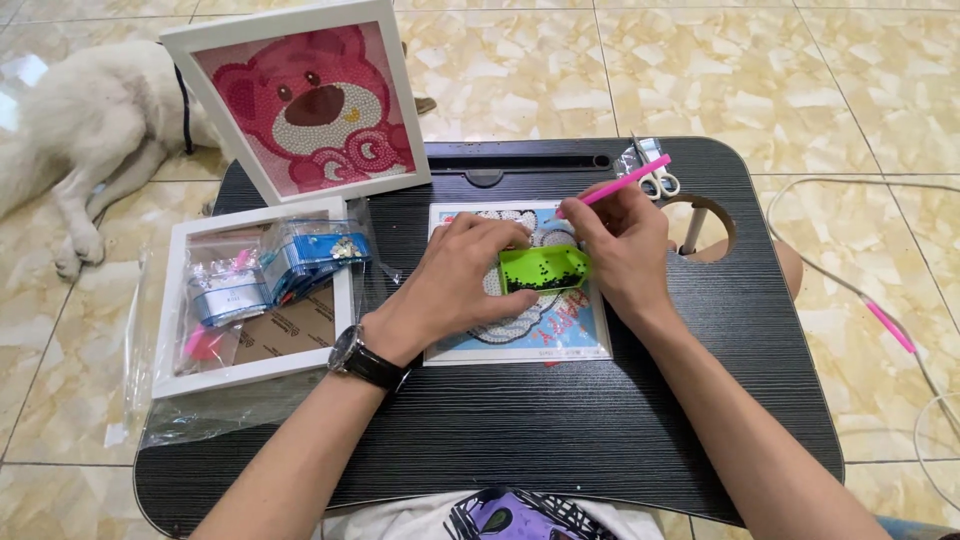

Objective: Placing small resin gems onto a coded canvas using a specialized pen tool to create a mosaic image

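My right hand [622, 250] grips a pink applicator pen [618, 185], its tip pointing down at a diamond-painting canvas [570, 335] lying on the black lap table [560, 430]. My left hand [455, 280], with a black wristwatch, rests on the canvas and holds the edge of a green bead tray [545, 268] filled with small dark beads. Both hands cover much of the canvas picture.
A finished pink bear picture in a white frame [300, 100] leans at the table's back left. A second white frame [250, 295] holds plastic bead bags. Small scissors [655, 180] lie at the back. A white dog [90, 130] lies on the tiled floor at left; cables run at right.
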